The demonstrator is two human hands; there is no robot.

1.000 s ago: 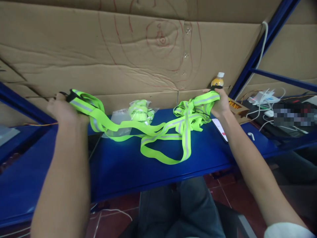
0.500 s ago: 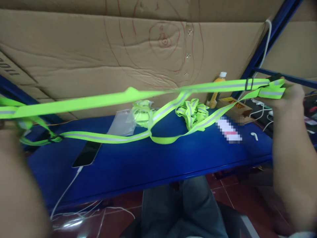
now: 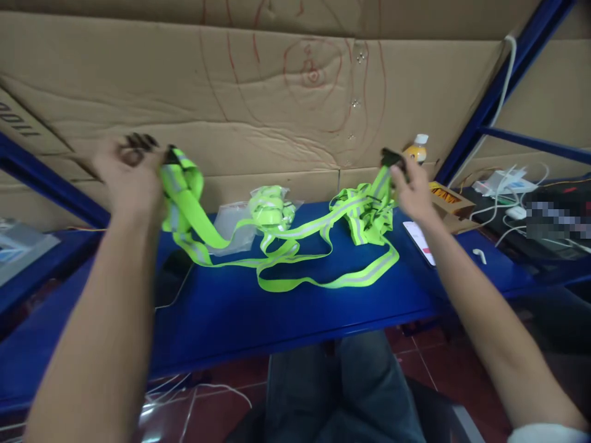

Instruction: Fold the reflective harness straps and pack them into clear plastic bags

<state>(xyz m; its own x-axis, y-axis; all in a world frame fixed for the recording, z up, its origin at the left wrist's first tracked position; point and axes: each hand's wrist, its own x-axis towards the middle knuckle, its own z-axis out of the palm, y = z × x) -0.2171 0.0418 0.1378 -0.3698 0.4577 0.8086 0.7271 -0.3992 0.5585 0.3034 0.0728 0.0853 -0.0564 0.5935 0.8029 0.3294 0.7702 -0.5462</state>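
Note:
A neon-yellow reflective strap harness (image 3: 318, 229) with grey stripes hangs slack between my hands, its middle loops lying on the blue table (image 3: 295, 314). My left hand (image 3: 132, 163), blurred, is closed at the upper left around bunched strap near a black buckle. On the right, my right hand (image 3: 410, 184) pinches a black buckle end (image 3: 391, 158) of the same harness. Behind the straps sit a bagged roll of similar strap (image 3: 268, 206) and a crumpled heap of yellow strap (image 3: 364, 215). The heap partly overlaps the harness from this angle.
A clear plastic bag (image 3: 231, 224) lies by the bagged roll. A dark phone (image 3: 173, 277) is left, a lit phone (image 3: 418, 242) right, near a white earbud (image 3: 480, 255). An orange-drink bottle (image 3: 418, 147) and an open cardboard box (image 3: 447, 203) stand at the back right, beside cables.
Both hands have moved inward, the left to the right and up, the right to the left. The harness, stretched taut before, now sags onto the table.

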